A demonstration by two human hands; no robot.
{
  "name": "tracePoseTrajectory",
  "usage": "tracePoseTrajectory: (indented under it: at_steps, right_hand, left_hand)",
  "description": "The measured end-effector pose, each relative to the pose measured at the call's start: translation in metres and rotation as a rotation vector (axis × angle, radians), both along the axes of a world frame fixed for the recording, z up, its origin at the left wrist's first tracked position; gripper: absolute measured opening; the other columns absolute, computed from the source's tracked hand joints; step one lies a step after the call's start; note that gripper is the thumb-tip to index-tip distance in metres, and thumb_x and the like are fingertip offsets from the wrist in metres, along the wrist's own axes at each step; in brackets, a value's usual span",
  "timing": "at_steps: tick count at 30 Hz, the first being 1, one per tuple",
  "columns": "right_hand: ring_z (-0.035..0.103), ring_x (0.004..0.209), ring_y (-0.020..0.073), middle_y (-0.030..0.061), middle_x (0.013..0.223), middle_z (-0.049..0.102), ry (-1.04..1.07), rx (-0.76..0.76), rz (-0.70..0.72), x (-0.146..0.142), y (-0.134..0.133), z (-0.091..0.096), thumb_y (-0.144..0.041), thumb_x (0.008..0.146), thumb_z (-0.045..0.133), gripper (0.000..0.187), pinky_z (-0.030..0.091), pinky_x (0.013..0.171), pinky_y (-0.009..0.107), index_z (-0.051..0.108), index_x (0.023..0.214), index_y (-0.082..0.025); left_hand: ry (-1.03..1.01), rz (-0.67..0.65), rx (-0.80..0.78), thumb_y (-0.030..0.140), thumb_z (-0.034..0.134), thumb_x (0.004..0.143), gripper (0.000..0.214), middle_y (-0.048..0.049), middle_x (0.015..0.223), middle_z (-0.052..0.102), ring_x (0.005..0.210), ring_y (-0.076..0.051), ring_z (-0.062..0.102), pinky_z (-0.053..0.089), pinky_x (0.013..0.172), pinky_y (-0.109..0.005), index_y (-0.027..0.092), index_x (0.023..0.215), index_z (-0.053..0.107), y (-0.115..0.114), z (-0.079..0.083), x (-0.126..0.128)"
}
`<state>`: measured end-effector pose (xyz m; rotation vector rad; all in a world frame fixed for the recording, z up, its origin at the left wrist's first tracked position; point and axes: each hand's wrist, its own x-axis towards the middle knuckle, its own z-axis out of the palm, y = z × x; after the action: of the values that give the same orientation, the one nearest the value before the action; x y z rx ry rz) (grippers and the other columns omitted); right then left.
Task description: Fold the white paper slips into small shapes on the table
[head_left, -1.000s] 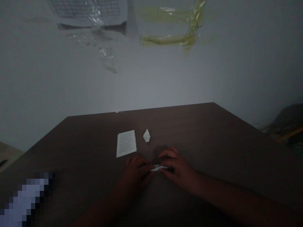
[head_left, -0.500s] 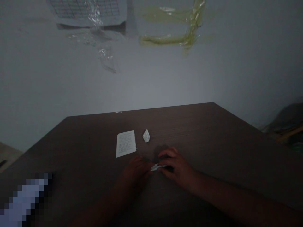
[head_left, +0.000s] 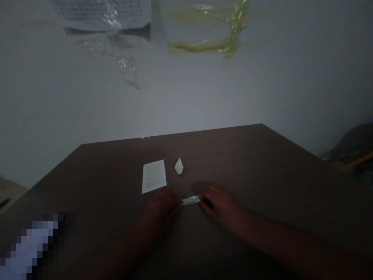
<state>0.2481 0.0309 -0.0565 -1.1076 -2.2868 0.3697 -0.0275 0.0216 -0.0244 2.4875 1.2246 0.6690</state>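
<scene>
A narrow folded strip of white paper (head_left: pixel 190 200) spans the gap between my two hands, low over the table. My left hand (head_left: pixel 163 204) pinches its left end, fingers closed. At the right end, the thumb and fingertips of my right hand (head_left: pixel 220 202) close on the paper. Beyond my hands lies a small folded white paper piece (head_left: pixel 178 166), kite-shaped. To its left is a flat sheet of printed paper (head_left: pixel 154 177). The dim light hides the detail of my fingertips.
The brown wooden table (head_left: pixel 233 155) reaches back to a pale wall (head_left: pixel 204 97) with taped sheets and yellow tape (head_left: pixel 201 47). A pixelated bright object (head_left: pixel 30 245) lies at the lower left. Dark items (head_left: pixel 358 155) stand beyond the right edge.
My hands have moved slightly apart, and the paper strip between them now looks longer and straighter. The fingers of my right hand have closed in on its end.
</scene>
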Motion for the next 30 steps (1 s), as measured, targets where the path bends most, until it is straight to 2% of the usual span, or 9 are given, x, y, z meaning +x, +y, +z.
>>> tracePoseTrajectory:
  at_steps: [5, 12, 17, 22, 27, 30]
  right_hand:
    - [0.074, 0.099, 0.0273, 0.0069, 0.101, 0.077, -0.002, -0.025, 0.02, -0.001, 0.002, -0.002, -0.009, 0.1, 0.077, 0.013, 0.063, 0.09, 0.041, 0.077, 0.101, -0.022]
    - [0.073, 0.102, 0.0268, 0.0059, 0.1, 0.077, 0.059, -0.033, 0.072, -0.002, 0.003, -0.005, -0.011, 0.101, 0.08, 0.012, 0.062, 0.093, 0.041, 0.08, 0.1, -0.023]
    - [0.075, 0.101, 0.0251, 0.0051, 0.101, 0.08, 0.123, -0.045, 0.131, -0.001, 0.006, -0.01, -0.008, 0.102, 0.075, 0.017, 0.062, 0.094, 0.04, 0.081, 0.106, -0.024]
    - [0.077, 0.1, 0.0242, 0.0044, 0.104, 0.083, 0.14, -0.119, 0.107, 0.0, 0.006, -0.009, -0.01, 0.103, 0.074, 0.02, 0.063, 0.093, 0.038, 0.081, 0.113, -0.025]
    - [0.078, 0.1, 0.0246, 0.0052, 0.105, 0.083, 0.131, -0.162, 0.087, -0.001, 0.005, -0.006, -0.01, 0.103, 0.074, 0.018, 0.064, 0.092, 0.038, 0.081, 0.11, -0.024]
    - [0.078, 0.101, 0.0249, 0.0059, 0.107, 0.083, 0.13, -0.165, 0.097, -0.001, 0.005, -0.005, -0.009, 0.102, 0.073, 0.019, 0.064, 0.093, 0.038, 0.079, 0.111, -0.023]
  left_hand:
    - [0.003, -0.012, -0.019, 0.012, 0.061, 0.106, 0.024, -0.0048, 0.1, 0.084, 0.098, -0.026, 0.078, 0.063, 0.09, -0.036, 0.024, 0.1, 0.081, 0.002, 0.0, 0.0]
    - [0.025, 0.014, -0.049, 0.01, 0.064, 0.104, 0.025, -0.0053, 0.106, 0.084, 0.105, -0.028, 0.077, 0.061, 0.1, -0.044, 0.024, 0.105, 0.085, 0.001, -0.006, 0.004]
    - [-0.016, 0.02, -0.093, 0.012, 0.066, 0.105, 0.023, -0.006, 0.11, 0.082, 0.106, -0.027, 0.078, 0.063, 0.096, -0.039, 0.024, 0.103, 0.085, 0.002, -0.008, 0.004]
    - [-0.065, 0.019, -0.146, 0.012, 0.065, 0.105, 0.024, -0.0058, 0.11, 0.085, 0.106, -0.026, 0.08, 0.065, 0.098, -0.039, 0.024, 0.111, 0.084, 0.003, -0.007, 0.003]
    - [-0.122, 0.102, -0.174, 0.014, 0.067, 0.101, 0.026, -0.0052, 0.113, 0.087, 0.103, -0.026, 0.082, 0.067, 0.096, -0.039, 0.027, 0.118, 0.082, 0.002, -0.009, 0.002]
    - [-0.122, 0.107, -0.169, 0.014, 0.067, 0.101, 0.027, -0.0054, 0.114, 0.087, 0.103, -0.026, 0.082, 0.068, 0.099, -0.042, 0.026, 0.12, 0.082, 0.002, -0.012, 0.001]
